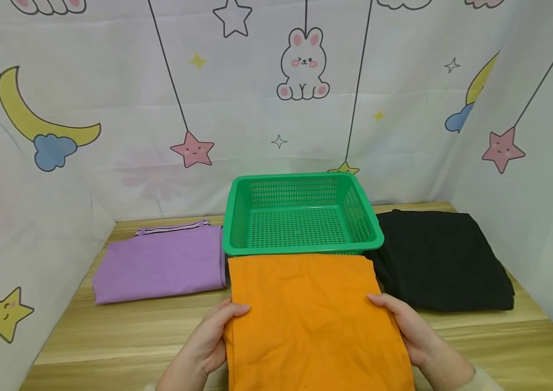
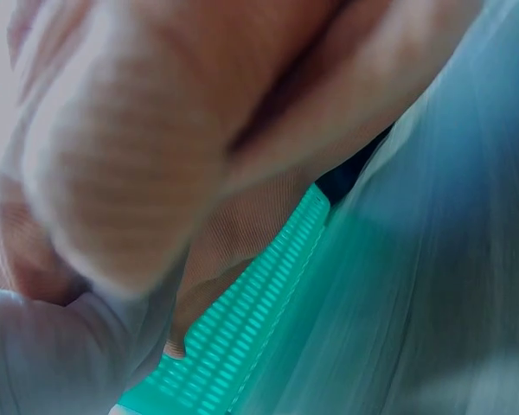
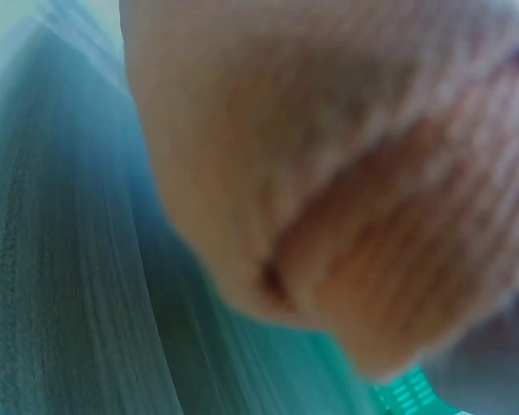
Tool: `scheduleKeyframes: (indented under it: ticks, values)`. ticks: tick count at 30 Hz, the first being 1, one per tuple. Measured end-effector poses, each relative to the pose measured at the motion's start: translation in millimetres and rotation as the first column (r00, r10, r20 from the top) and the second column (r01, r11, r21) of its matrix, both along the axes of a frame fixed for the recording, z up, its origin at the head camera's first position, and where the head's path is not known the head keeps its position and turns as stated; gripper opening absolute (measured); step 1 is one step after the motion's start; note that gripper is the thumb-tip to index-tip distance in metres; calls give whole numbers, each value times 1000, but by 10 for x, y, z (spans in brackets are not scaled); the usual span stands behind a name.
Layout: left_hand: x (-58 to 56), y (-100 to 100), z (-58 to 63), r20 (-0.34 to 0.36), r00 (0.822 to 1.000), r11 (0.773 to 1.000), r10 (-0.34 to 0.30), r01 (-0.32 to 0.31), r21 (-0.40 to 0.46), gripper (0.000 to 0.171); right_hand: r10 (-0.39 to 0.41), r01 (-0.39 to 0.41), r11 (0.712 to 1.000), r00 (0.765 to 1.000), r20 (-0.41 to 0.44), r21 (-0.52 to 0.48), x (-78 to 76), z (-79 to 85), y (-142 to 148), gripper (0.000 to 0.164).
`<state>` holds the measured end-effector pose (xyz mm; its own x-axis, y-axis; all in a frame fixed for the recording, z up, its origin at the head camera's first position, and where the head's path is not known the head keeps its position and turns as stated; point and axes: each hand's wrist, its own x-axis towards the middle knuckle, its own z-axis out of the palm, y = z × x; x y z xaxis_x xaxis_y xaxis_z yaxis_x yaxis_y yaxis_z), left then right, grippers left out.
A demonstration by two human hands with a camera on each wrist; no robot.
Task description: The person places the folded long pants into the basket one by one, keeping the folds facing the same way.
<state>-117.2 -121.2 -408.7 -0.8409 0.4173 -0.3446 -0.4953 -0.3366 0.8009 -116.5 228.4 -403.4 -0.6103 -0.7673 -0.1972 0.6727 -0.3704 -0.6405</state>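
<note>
A folded orange cloth (image 1: 308,320), possibly a garment, is held up in front of the green basket. My left hand (image 1: 210,336) grips its left edge, thumb on top and the other fingers underneath. On the opposite edge my right hand (image 1: 410,328) holds it the same way. The cloth's far edge overlaps the basket's front side in the head view. Both wrist views show the cloth's blurred folds close up; the left hand (image 2: 60,346) appears at the lower left of its view.
The green plastic basket (image 1: 303,251) stands at the back middle of the wooden table (image 1: 125,336), with nothing inside. A folded purple garment (image 1: 164,263) with a striped band lies left of it, and folded black cloth (image 1: 445,260) lies right. A printed curtain (image 1: 252,108) encloses the table.
</note>
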Motion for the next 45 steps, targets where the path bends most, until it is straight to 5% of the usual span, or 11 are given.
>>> scheduleKeyframes:
  ticks: [45]
  values:
    - [52,-13,211,-21,1000,999,-5,6,37,34,-8,6,997,1000,-28,-71,27,156,-10,46]
